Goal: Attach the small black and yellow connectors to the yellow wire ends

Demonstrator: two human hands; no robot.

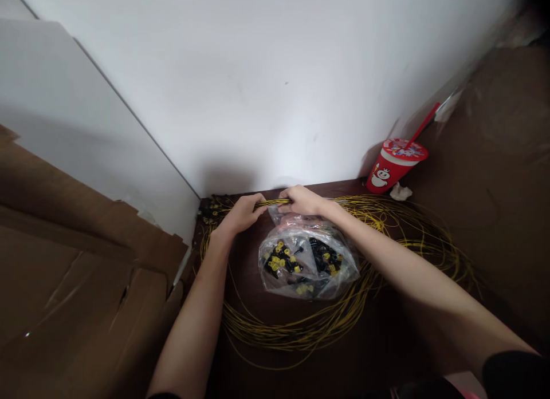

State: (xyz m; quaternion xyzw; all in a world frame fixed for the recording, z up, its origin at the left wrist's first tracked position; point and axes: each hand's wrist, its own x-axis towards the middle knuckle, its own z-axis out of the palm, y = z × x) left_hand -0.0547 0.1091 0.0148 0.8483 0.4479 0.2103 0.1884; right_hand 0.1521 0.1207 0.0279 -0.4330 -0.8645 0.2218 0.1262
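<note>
One bundle of thin yellow wires (275, 202) is gripped at the tabletop's (387, 353) far edge by the closed left hand (242, 213) and closed right hand (303, 200). One clear bag (307, 261) of black-and-yellow parts and one red cup (393, 167) are noted.

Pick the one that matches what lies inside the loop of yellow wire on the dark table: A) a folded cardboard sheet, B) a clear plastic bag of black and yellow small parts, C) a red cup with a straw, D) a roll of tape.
B: the clear plastic bag of black and yellow parts sits inside the yellow wire coil, just below both hands.
</note>
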